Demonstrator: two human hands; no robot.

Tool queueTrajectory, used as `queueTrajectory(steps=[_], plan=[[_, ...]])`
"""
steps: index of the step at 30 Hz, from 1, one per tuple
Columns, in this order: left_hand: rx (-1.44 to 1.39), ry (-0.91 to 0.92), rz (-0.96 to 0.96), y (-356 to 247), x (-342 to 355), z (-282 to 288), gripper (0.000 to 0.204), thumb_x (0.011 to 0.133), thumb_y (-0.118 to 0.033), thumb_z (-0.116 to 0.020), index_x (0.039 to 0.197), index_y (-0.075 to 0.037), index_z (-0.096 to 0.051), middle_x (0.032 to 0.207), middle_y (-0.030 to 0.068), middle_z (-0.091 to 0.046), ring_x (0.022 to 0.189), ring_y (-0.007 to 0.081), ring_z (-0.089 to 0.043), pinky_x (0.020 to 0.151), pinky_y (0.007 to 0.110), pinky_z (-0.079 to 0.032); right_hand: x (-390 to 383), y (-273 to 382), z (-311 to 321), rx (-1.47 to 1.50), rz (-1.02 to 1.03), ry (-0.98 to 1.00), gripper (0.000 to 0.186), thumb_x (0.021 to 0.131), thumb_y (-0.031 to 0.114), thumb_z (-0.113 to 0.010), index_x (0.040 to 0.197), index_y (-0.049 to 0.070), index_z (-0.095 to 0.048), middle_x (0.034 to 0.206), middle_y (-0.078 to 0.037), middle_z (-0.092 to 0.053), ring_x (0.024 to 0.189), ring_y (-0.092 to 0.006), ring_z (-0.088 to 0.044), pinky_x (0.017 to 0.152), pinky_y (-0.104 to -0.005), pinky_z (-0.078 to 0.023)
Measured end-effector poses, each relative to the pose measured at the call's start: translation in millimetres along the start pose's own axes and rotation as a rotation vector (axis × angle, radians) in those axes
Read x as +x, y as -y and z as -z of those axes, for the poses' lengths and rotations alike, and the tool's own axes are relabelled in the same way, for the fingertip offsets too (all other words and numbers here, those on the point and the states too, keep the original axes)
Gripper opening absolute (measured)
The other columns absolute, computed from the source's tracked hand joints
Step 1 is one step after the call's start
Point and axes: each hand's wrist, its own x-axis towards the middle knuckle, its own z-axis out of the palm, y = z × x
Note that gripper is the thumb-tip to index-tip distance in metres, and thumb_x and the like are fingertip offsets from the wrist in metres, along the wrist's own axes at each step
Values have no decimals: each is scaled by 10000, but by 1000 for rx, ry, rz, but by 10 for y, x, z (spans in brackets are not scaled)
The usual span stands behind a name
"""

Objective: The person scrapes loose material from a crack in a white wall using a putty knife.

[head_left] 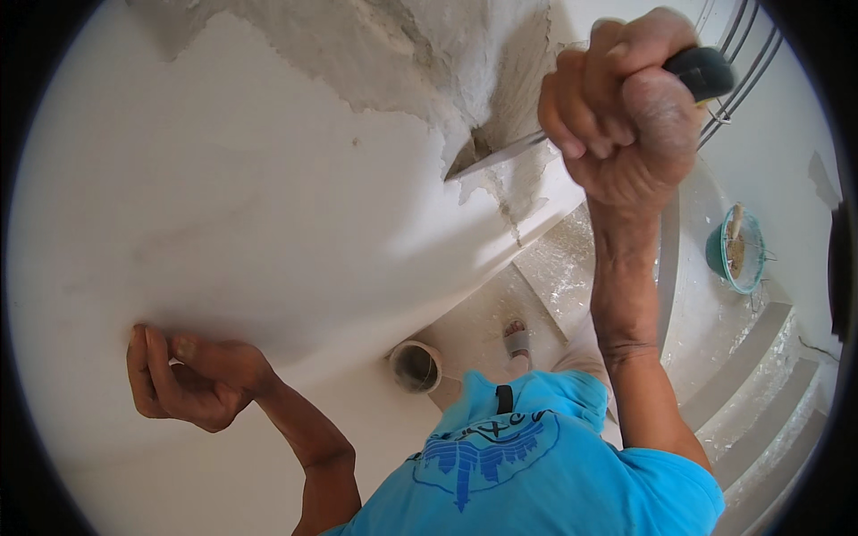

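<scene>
My right hand (626, 112) is closed around the black handle of a flat-bladed scraper (496, 161). The blade's tip touches the wall at a dark broken gap in a rough grey plaster patch (402, 62). Part of the blade is hidden behind my fingers. Low on the white wall (232, 214), my left hand (197, 375) is loosely closed, fingertips at the surface, with nothing visible in it.
A small grey bucket (414, 366) stands by my sandalled foot (517, 338). A teal basin (735, 246) with a pale-handled tool sits on the speckled stair landing at right, above curved steps (751, 429). Several dark rods (755, 62) run along the upper right.
</scene>
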Motion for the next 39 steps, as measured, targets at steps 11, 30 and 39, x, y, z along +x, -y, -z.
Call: queueTrajectory(steps=[11,30,39], plan=[[-39,-34,28,3,8,-43,147,944,16,-549,1011,117,-633,1136,179,-528,968,249,-615,815,335,-546,-116,-36,-125,-70,-18,-234,84,868,67,-622,841,-8,-592,569,-20,-507,410,-72,-437,368,-233,-368],[-30,-10,40,-2,-7,-49,150,941,18,-554,1035,97,-639,1136,170,-526,964,243,-617,800,326,-542,-34,40,-15,-8,37,-42,123,953,155,-566,992,38,-566,603,-2,-430,426,-69,-366,375,-242,-392],[-20,-14,41,-12,6,-20,149,945,5,-562,1030,93,-648,1133,167,-526,954,236,-611,760,326,-533,-59,15,9,55,13,-39,116,947,143,-562,969,29,-557,583,-5,-424,417,-71,-362,369,-246,-380]])
